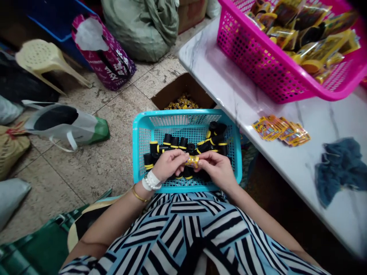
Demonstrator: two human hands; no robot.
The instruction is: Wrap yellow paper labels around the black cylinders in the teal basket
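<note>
My left hand (168,165) and my right hand (218,170) meet over a turquoise plastic basket (183,112). Between their fingertips is a small yellow printed cylinder (192,161), gripped at its left end by the left hand and at its right end by the right. Fingers cover parts of it, and I cannot tell whether the print is a label or a wrapper. Below lie many short black tubes (174,142) with yellow bands, some upright and some on their sides. A white band and bracelets circle my left wrist.
On the marble-patterned table (246,89) to the right are a pink basket (243,49) of yellow packaged items, fanned orange printed labels (281,130) and blue cloth (340,168). Behind the turquoise basket stands a cardboard box (200,86) of small yellow pieces. Bags and a stool (43,55) occupy the left floor.
</note>
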